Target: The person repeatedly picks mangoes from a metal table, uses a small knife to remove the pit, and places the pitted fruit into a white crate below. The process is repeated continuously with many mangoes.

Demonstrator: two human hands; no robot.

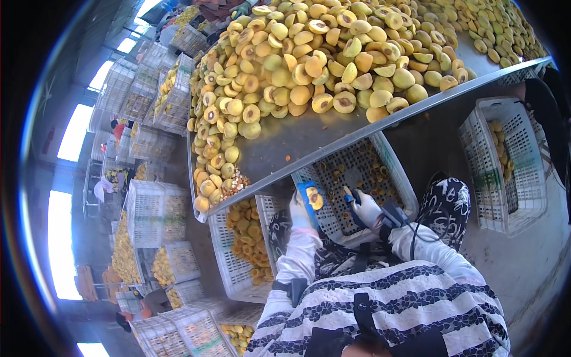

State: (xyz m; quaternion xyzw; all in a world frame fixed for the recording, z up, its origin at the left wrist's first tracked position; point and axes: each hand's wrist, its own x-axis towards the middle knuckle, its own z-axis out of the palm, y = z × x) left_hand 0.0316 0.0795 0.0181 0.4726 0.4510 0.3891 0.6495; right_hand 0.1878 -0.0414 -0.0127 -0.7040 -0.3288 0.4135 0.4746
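Below the near edge of a metal table, my left hand [299,212], in a white glove, closes around a halved yellow peach [314,198] with its cut face showing. A blue strip [307,195] lies along the fingers beside the fruit. My right hand [367,210], also gloved in white, grips a small hand tool [348,194] with a light-coloured tip and blue near the fingers; its exact kind is too small to tell. Both hands are over a white plastic crate [395,166] holding scattered small yellow-brown pieces. The hands are apart.
Halved peaches [333,59] are heaped on the metal table [273,149], whose raised rim [416,110] crosses before me. A crate of peach halves [229,262] stands left of my legs, another crate [523,196] at right. Stacked crates [157,208] and other people fill the left.
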